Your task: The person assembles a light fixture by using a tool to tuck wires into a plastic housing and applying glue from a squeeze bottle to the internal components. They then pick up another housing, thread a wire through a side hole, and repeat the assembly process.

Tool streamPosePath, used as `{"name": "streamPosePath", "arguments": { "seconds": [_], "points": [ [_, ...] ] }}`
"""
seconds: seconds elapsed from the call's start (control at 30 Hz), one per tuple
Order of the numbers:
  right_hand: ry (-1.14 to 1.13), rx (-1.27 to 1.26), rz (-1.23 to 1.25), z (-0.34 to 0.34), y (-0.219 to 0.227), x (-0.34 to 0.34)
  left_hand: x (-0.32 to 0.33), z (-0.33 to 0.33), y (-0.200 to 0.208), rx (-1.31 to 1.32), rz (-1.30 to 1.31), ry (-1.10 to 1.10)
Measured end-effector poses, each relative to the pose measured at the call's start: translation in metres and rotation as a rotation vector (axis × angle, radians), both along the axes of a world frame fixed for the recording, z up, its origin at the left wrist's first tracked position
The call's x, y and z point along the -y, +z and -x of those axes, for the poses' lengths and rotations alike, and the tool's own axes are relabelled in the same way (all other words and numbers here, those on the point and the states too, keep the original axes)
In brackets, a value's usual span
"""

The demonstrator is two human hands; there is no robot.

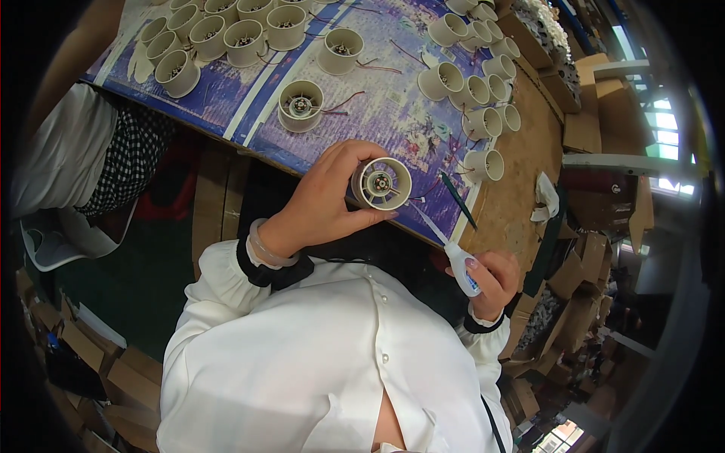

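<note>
My left hand [321, 192] is closed round a cream-coloured cylindrical fan housing [362, 198] at the table's near edge. Its open end faces up, showing spokes and a round motor hub in the middle. In my right hand [495, 279] is a small white squeeze bottle [462, 273] with a long thin nozzle, which points up and left toward the housing. The nozzle's tip is close to the housing's right side; I cannot tell whether it touches the thin wires there. Just beyond my left hand stands another cream housing [291, 117] with dark and red wires trailing right.
Several similar housings [243, 44] crowd the far left of the table, and more [476, 124] stand at the right. A dark green pen-like stick [458, 200] lies near the right edge. Crumpled white tissue [545, 198] and cardboard boxes [578, 275] are at right. Another person [75, 136] sits at left.
</note>
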State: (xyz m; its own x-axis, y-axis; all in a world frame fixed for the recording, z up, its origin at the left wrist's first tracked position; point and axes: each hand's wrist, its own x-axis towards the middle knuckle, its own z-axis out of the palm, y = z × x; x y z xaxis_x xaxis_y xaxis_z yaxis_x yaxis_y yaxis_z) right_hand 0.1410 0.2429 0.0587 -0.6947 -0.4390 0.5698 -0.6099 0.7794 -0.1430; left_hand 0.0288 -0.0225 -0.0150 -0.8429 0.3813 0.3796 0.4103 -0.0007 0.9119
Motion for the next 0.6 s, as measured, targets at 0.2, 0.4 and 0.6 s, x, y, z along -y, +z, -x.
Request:
{"name": "streamPosePath", "arguments": {
  "seconds": [0.2,0.4,0.6],
  "points": [
    [-0.012,-0.003,0.019,-0.0013,-0.0029,-0.0007,0.0007,-0.0011,0.0008,0.025,0.001,0.002],
    [-0.01,0.03,0.012,-0.0022,-0.0019,0.0014,0.0006,-0.0014,0.0006,0.007,0.011,0.005],
    [0.013,0.02,-0.013,0.0,0.0006,0.0037,0.0011,-0.0017,0.0019,-0.044,0.036,0.025]
  ]
}}
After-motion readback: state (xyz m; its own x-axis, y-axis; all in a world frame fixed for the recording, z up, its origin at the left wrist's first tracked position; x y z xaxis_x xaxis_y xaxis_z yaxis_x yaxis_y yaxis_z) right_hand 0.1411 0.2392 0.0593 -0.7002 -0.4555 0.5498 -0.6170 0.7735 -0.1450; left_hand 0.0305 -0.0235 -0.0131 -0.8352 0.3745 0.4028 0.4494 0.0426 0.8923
